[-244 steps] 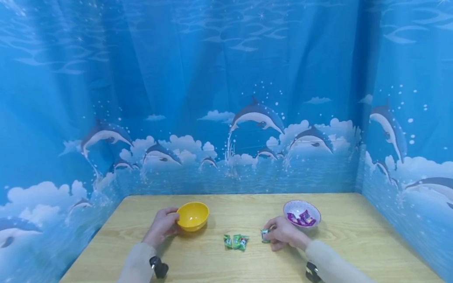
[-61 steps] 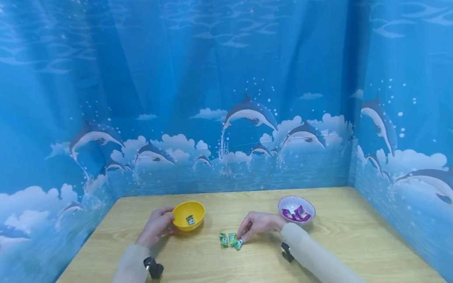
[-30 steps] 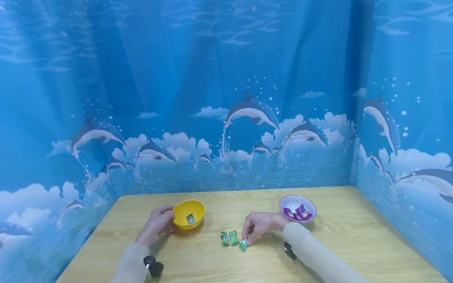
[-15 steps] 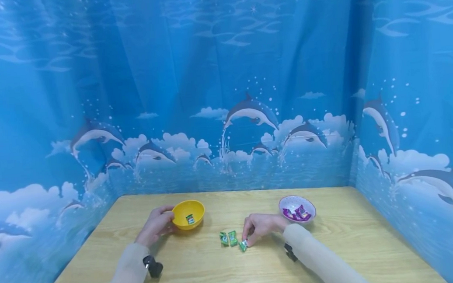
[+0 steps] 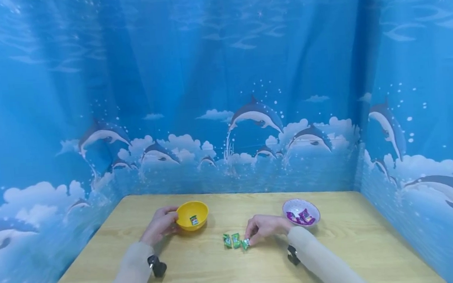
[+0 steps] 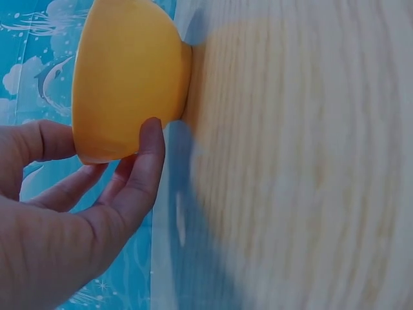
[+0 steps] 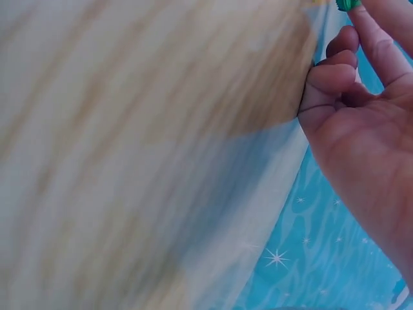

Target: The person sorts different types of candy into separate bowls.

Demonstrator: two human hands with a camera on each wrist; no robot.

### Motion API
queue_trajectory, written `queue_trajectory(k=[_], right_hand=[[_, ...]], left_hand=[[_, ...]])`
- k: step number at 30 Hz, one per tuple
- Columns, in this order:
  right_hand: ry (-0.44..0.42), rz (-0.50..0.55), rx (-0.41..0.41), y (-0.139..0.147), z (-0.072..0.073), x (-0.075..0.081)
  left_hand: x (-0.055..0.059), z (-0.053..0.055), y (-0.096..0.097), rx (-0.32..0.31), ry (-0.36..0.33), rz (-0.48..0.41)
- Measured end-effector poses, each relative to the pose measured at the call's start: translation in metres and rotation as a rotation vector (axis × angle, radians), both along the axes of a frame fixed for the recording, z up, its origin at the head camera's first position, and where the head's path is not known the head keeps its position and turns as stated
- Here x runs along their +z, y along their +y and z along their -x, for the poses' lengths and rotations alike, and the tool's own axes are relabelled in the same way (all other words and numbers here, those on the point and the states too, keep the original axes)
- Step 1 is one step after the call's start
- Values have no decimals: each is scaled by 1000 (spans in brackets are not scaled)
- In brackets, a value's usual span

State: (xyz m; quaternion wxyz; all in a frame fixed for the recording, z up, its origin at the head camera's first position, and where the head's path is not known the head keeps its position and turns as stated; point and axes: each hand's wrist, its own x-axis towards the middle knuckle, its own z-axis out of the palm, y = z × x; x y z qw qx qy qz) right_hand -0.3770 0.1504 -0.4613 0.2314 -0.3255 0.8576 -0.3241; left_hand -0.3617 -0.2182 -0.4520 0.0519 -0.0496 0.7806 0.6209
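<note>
My left hand (image 5: 160, 226) holds the yellow bowl (image 5: 201, 212) by its near-left side. In the left wrist view the thumb is at the rim and the fingers (image 6: 150, 152) are curled against the outer wall. One green-wrapped candy (image 5: 194, 220) lies inside. My right hand (image 5: 265, 226) pinches another green-wrapped candy (image 5: 245, 244) low over the table, between thumb and forefinger. Two more green candies, a left one (image 5: 227, 241) and a right one (image 5: 236, 240), lie just left of it. In the right wrist view only a bit of green wrapper (image 7: 348, 4) shows at the fingertips.
A white bowl (image 5: 292, 204) with a purple rim stands behind my right hand, with purple-wrapped candies (image 5: 306, 216) in it. The wooden table (image 5: 212, 274) is bordered at the back and sides by a blue dolphin-print curtain (image 5: 193, 117).
One green candy went from my right hand into the yellow bowl. The right hand then moved to the green group and drew one candy slightly rightward. The left hand stays on the bowl.
</note>
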Motion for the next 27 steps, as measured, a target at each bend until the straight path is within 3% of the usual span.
queue_trajectory(k=[10,27], right_hand=[[-54,135,-36,-8,8,6],[-94,204,-95,-51,20,17]], left_hand=[[-1,-1,2,14,9,13],[-1,-3,2,-1,16,-4]])
